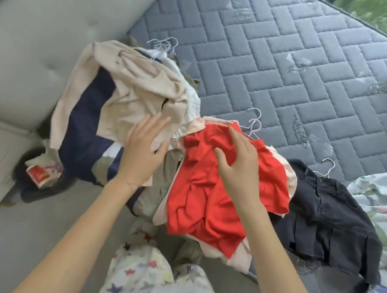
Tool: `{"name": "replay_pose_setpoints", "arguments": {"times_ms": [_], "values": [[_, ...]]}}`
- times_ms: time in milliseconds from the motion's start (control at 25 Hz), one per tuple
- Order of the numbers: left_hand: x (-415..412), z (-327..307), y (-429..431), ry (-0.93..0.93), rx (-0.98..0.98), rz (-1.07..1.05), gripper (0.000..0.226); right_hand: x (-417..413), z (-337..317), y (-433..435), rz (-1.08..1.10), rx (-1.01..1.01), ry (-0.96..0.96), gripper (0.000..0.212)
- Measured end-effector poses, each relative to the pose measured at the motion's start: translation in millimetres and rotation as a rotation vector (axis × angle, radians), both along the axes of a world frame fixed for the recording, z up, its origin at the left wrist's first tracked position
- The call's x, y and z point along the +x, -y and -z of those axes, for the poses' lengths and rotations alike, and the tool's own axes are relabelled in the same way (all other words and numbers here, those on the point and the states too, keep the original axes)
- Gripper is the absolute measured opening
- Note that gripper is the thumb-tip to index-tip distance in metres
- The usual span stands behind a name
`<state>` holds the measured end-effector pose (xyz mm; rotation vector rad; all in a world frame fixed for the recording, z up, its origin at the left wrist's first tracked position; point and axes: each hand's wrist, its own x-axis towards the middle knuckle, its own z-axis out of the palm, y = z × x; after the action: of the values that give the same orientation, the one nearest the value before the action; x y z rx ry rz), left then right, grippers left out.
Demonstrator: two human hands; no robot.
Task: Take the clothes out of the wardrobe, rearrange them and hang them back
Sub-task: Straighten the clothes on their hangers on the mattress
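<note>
Star-print trousers [137, 265] at bottom edge, both bare arms reach forward above them. Right hand [238, 164] — fingers spread, flat on red top [206, 200], which lies crumpled on quilted mattress [280, 58], hangers [253, 123] at its far edge. Left hand [143, 153] — fingers straight, slightly apart, at beige cloth [140, 90] of pile just beside; contact not clear. Black skirt [330, 217] lies right of red top.
</note>
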<state>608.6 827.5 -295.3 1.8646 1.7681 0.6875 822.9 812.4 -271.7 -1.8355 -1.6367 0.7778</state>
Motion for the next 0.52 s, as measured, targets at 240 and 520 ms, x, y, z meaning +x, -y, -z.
{"name": "replay_pose_setpoints", "arguments": {"times_ms": [240, 520], "values": [[-97.5, -30.8, 19.8, -0.015, 0.027, -0.094, 0.050, -88.8, -28.7, 23.6, -0.106, 0.065, -0.018, 0.050], [-241.6, -17.6, -54.4, -0.033, -0.069, -0.004, 0.050, -212.9, -5.9, -36.7, 0.090, 0.052, -0.028, 0.045]]}}
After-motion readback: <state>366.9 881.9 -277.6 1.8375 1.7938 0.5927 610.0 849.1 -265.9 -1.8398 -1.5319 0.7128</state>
